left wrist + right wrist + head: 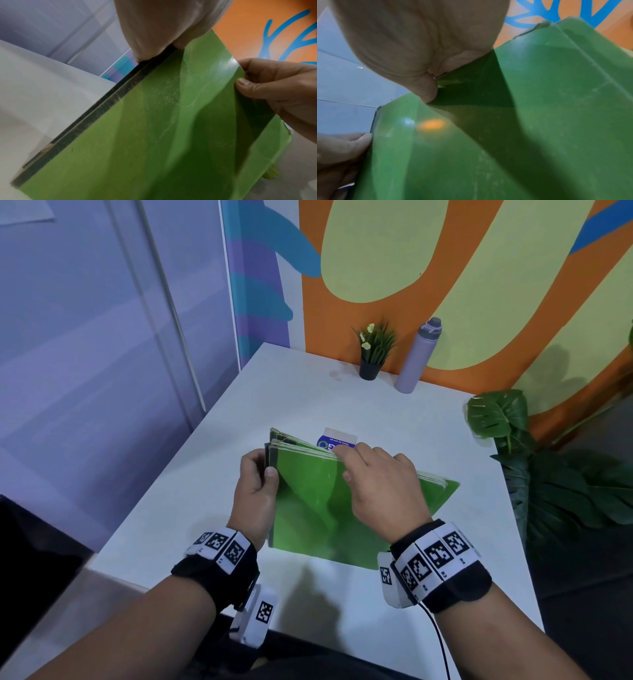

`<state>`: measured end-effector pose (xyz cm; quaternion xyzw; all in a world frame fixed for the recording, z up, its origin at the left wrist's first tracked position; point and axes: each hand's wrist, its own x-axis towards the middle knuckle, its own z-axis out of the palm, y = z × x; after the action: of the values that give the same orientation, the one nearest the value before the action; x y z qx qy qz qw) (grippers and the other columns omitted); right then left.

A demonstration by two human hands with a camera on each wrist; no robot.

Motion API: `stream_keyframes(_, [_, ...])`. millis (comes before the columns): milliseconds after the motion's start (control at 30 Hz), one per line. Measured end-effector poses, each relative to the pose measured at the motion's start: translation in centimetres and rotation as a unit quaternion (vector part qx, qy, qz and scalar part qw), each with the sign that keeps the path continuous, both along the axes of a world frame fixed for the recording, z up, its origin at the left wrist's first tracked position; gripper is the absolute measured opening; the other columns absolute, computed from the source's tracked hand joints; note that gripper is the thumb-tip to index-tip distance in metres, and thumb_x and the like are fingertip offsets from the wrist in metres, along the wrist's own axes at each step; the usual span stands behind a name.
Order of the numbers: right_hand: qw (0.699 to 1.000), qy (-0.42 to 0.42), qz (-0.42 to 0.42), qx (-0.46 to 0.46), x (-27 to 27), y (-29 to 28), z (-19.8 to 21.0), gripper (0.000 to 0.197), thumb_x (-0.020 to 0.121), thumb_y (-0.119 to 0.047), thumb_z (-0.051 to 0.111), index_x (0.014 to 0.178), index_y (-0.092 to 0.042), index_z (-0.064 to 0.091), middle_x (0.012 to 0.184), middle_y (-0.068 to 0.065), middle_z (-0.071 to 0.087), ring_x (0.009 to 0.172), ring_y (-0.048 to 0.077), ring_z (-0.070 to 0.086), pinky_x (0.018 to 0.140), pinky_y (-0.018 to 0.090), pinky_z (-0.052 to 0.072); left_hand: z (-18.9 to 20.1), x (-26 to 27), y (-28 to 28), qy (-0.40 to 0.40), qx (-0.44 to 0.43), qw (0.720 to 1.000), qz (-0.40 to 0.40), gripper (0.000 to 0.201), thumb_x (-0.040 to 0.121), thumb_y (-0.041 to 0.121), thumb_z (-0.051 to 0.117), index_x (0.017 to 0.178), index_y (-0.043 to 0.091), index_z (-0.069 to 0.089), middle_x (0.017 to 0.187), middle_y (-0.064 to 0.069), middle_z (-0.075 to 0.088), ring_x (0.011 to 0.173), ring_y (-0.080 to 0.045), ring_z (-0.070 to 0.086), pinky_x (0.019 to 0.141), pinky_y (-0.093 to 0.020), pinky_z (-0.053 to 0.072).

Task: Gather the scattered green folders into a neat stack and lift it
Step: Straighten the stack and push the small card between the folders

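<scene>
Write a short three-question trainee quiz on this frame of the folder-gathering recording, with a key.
1. True or false: the green folders lie flat on the table.
2. Which of the hands holds the dark spine edge: (a) left hand (b) right hand?
3. What stands right of the potted plant at the wall?

Key
1. False: they stand tilted on their lower edge.
2. (a); the right hand grips the top edge.
3. The lilac bottle.

both hands point(255, 491) gripping green folders point(308, 501) (upright), white table point(308, 392)

Both hands point(257, 491) point(380, 484) curled, gripping
</scene>
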<state>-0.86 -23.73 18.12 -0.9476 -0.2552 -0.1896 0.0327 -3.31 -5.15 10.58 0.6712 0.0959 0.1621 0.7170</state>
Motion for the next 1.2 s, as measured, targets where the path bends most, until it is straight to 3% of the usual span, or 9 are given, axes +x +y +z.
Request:
stream_keyframes(133, [1.0, 0.008, -0.003, -0.029, 0.0, -0.1, 0.1, 0.061, 0.078, -0.016, 0.058, 0.137, -0.028, 0.044, 0.093, -0.004, 0.06, 0.077, 0.025, 0.058, 0.06, 0.033, 0.031, 0.1, -0.5, -0.4, -0.025, 0.059, 0.995, 0.073, 0.028, 0.096, 0.012, 0.05, 0.112, 0.034, 0.054, 0.115, 0.0, 0.061, 0.105, -0.013, 0.058, 0.097, -0.034, 0.048])
stream_keyframes(233, [0.999, 0.014, -0.008, -0.05, -0.1, 0.0, 0.1, 0.076, 0.076, -0.016, 0.061, 0.144, -0.031, 0.033, 0.105, -0.007, 0.06, 0.083, 0.024, 0.057, 0.064, 0.035, 0.034, 0.2, -1.0, -0.5, -0.048, 0.071, 0.993, 0.079, 0.044, 0.092, 0.014, 0.053, 0.107, 0.056, 0.059, 0.12, 0.002, 0.062, 0.114, -0.014, 0.06, 0.099, -0.028, 0.046])
stream_keyframes(300, [0.999, 0.015, -0.005, -0.048, -0.1, 0.1, 0.1, 0.076, 0.075, -0.015, 0.06, 0.144, -0.032, 0.033, 0.112, -0.009, 0.061, 0.086, 0.023, 0.057, 0.067, 0.036, 0.035, 0.1, -1.0, -0.3, -0.043, 0.053, 0.995, 0.073, 0.045, 0.09, 0.018, 0.053, 0.106, 0.059, 0.06, 0.12, 0.002, 0.064, 0.116, -0.016, 0.06, 0.099, -0.029, 0.045])
stream_keyframes(500, [0.999, 0.004, 0.004, -0.05, 0.0, 0.2, -0.2, 0.078, 0.075, -0.011, 0.059, 0.144, -0.033, 0.033, 0.109, -0.009, 0.061, 0.083, 0.023, 0.055, 0.066, 0.035, 0.028, 0.5, -0.4, 0.3, -0.017, 0.052, 0.998, 0.04, 0.039, 0.094, 0.001, 0.048, 0.101, 0.038, 0.056, 0.106, 0.007, 0.065, 0.096, -0.006, 0.059, 0.085, -0.024, 0.046])
stream_keyframes(633, [0.999, -0.003, 0.011, -0.042, 0.1, 0.0, -0.3, 0.078, 0.074, -0.01, 0.06, 0.144, -0.034, 0.035, 0.107, -0.009, 0.062, 0.083, 0.023, 0.055, 0.069, 0.036, 0.033, 0.6, -0.3, 0.4, -0.008, 0.046, 0.999, 0.014, 0.035, 0.095, 0.003, 0.045, 0.103, 0.037, 0.052, 0.11, 0.006, 0.062, 0.099, -0.004, 0.057, 0.087, -0.025, 0.044])
stream_keyframes(700, [0.999, -0.001, 0.008, -0.042, 0.2, 0.1, -0.4, 0.078, 0.074, -0.01, 0.06, 0.144, -0.033, 0.034, 0.107, -0.008, 0.061, 0.083, 0.024, 0.055, 0.07, 0.037, 0.034, 0.6, -0.4, 0.3, -0.019, 0.053, 0.998, 0.039, 0.033, 0.094, 0.003, 0.049, 0.106, 0.033, 0.051, 0.111, 0.003, 0.061, 0.098, 0.002, 0.057, 0.089, -0.025, 0.046])
stream_keyframes(833, [0.999, 0.001, 0.002, -0.047, 0.3, 0.1, -0.4, 0.079, 0.075, -0.011, 0.06, 0.145, -0.033, 0.032, 0.107, -0.007, 0.061, 0.084, 0.025, 0.055, 0.068, 0.036, 0.033, 0.3, -0.7, 0.4, -0.042, 0.075, 0.987, 0.136, 0.033, 0.086, 0.007, 0.064, 0.098, 0.037, 0.056, 0.11, -0.01, 0.062, 0.093, -0.011, 0.061, 0.091, -0.032, 0.05])
stream_keyframes(1067, [0.999, 0.006, 0.028, -0.024, 0.4, 0.2, 0.0, 0.069, 0.079, -0.014, 0.056, 0.143, -0.033, 0.035, 0.112, -0.008, 0.061, 0.089, 0.023, 0.057, 0.074, 0.039, 0.037, 0.8, -0.7, 0.4, -0.046, 0.026, 0.994, 0.095, 0.028, 0.09, 0.001, 0.058, 0.085, 0.028, 0.059, 0.085, 0.004, 0.062, 0.072, -0.001, 0.055, 0.075, -0.018, 0.046])
stream_keyframes(1200, [0.999, -0.005, 0.043, 0.006, 0.5, 0.6, -0.3, 0.071, 0.066, -0.004, 0.065, 0.131, -0.029, 0.051, 0.095, -0.007, 0.063, 0.08, 0.021, 0.06, 0.064, 0.033, 0.033, 0.9, -0.5, 0.6, -0.033, 0.011, 0.999, 0.031, 0.015, 0.089, 0.016, 0.051, 0.095, 0.03, 0.054, 0.109, 0.001, 0.057, 0.086, 0.004, 0.055, 0.083, -0.024, 0.042])
